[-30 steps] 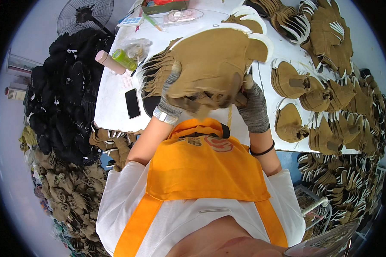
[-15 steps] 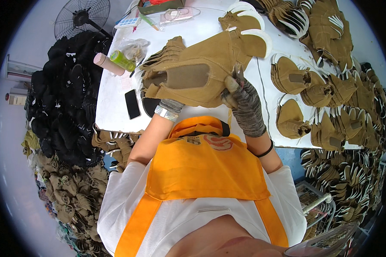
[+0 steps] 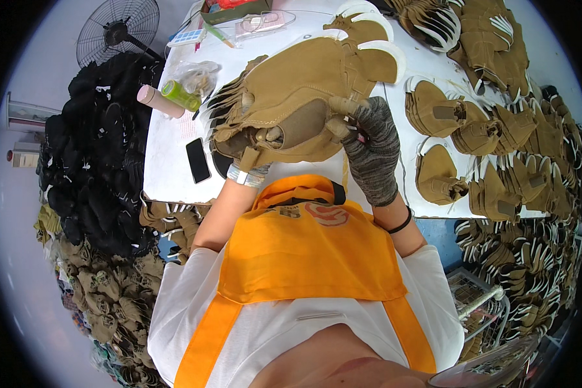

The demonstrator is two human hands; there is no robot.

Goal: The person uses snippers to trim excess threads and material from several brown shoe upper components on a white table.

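A brown suede shoe upper [image 3: 304, 74] with a greyish-brown oblong panel [image 3: 306, 121] is held up over the white table in front of my chest. My left hand [image 3: 269, 137], in a grey knit glove with bare fingertips, reaches under the upper; its curled fingers show through the opening and grip the material. At the right edge of the upper, my gloved right hand [image 3: 372, 152] has its thumb and fingers closed on the suede. A small dark and pinkish item shows by the right palm, too little visible to name.
More uppers with white edges [image 3: 433, 110] stand in rows on the right of the table [image 3: 168, 178]. On the left lie a phone [image 3: 198, 160], a pink bottle [image 3: 160, 101] and a green bottle [image 3: 181, 96]. Black uppers [image 3: 103, 155] are heaped beside a fan [image 3: 118, 32].
The upper has tilted and its panel has folded inward. My left fingers have come into sight in its opening. My right hand has turned and shifted its grip along the edge.
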